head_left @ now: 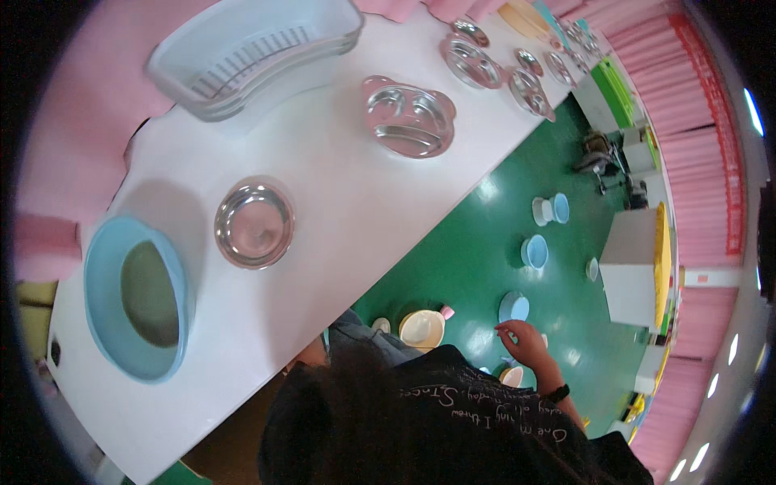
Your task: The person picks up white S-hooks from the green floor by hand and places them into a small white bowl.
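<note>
My right hand [524,343] hangs over the green floor at my right side, its fingers loosely bent and apart, with nothing in it. A dark band is around that wrist. Only a bit of skin of my left arm [311,354] shows at the near table edge; its fingers are hidden. On the white table [323,210] before me sit a round steel bowl [255,224] and, at the left, a light blue basin [95,299] with murky water in it. Farther off lies a shiny bear-shaped divided plate [410,118].
A translucent plastic tub [323,56] with a slotted bottom stands at the far left of the table. More steel plates [473,63] and bowls line its far end. Blue basins [534,251] and a cream basin [422,330] are on the floor. A white cabinet [630,267] stands to the right.
</note>
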### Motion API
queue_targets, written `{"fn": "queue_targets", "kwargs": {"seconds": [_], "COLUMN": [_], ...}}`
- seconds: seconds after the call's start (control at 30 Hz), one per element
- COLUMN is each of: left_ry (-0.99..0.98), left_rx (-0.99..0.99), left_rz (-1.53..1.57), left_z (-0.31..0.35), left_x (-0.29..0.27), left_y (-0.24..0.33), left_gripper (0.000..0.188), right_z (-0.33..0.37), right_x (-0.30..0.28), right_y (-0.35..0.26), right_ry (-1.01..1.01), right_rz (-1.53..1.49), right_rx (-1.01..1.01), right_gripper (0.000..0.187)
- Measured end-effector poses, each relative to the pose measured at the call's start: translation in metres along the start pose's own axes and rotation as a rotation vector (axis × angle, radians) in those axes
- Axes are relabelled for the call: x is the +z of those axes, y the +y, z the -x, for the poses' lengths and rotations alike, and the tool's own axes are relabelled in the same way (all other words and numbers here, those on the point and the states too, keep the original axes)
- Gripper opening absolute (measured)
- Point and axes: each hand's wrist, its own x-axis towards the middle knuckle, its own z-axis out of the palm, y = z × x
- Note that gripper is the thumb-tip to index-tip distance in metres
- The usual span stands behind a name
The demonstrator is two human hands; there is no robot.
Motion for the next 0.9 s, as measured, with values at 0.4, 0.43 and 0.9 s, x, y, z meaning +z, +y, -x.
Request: {"fn": "queue_targets", "kwargs": {"seconds": [0.4, 0.43, 0.9], "left_ry": [-0.116, -0.138, -0.87], "left_rx": [0.017, 0.026, -0.244], "left_rz": [-0.095, -0.107, -0.615], "left_z": [-0.049, -0.054, -0.041], "left_x": [-0.03, -0.022, 0.084], "left_y": [0.018, 0.023, 0.094], "left_gripper": [0.042, 0.041, 0.034], "right_z": [0.022, 0.026, 0.168], "right_x": [0.01, 0.012, 0.056], "right_y": [0.013, 0.017, 0.108], "right_ry": [0.023, 0.028, 0.41], "right_rz": [0.035, 0.018, -0.179], "right_rx": [0.002, 0.011, 0.121], "right_gripper": [0.016, 0.016, 0.015]}}
